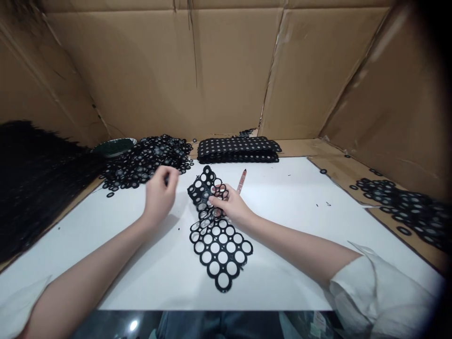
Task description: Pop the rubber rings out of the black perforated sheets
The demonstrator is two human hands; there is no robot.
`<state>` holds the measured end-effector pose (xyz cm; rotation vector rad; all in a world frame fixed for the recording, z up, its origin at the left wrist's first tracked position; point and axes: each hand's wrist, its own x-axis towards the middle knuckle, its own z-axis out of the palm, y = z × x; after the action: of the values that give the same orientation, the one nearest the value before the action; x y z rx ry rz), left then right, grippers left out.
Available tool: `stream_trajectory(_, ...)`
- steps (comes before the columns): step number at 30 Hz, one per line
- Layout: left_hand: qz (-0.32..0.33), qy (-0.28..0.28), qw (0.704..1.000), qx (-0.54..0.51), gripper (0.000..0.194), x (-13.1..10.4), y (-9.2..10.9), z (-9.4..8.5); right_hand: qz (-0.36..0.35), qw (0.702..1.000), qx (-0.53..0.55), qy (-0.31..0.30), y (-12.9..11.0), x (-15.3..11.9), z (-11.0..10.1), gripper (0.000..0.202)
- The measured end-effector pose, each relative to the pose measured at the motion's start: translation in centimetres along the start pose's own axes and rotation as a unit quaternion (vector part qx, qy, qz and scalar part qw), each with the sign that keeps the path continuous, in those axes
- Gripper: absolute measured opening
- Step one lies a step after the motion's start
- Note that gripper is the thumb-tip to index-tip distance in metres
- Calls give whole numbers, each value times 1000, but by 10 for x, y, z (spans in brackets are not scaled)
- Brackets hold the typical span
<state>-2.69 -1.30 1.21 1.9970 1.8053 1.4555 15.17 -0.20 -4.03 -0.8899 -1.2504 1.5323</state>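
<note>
A lattice of joined black rings lies over the middle of the white board, its upper part folded and lifted. My right hand grips that upper part between thumb and fingers. To the left, my left hand is raised above the board, apart from the lattice, with its fingers curled and pressed together. It is slightly blurred, and anything in its fingertips is too small to make out. Just beyond my right hand lies a reddish pen-like stick with a dark tip.
Loose black rings are heaped at the back left, beside a green-filled dish and black strands. Folded ring sheets lie at the back centre. More rings lie at the right. Cardboard walls surround the white board.
</note>
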Motion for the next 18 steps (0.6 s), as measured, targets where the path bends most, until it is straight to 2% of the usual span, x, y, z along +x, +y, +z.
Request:
stream_trajectory(3,73,-131,987,64,17,-16,16,10,10,1000,-13,-14,-5,-1,1,30)
stream_trajectory(5,81,-198,974,74,18,-23,20,17,8,1000,2,-18,-7,-3,2,28)
stream_trajectory(7,74,-237,965,80,19,-27,20,20,-1,1000,18,-18,-7,-3,2,28)
stream_trajectory(10,62,-266,959,74,20,-28,17,21,-5,1000,23,-19,-5,-3,2,29)
stream_trajectory(18,15,-284,958,-25,22,-26,13,26,-2,999,26,-28,-4,-2,2,26)
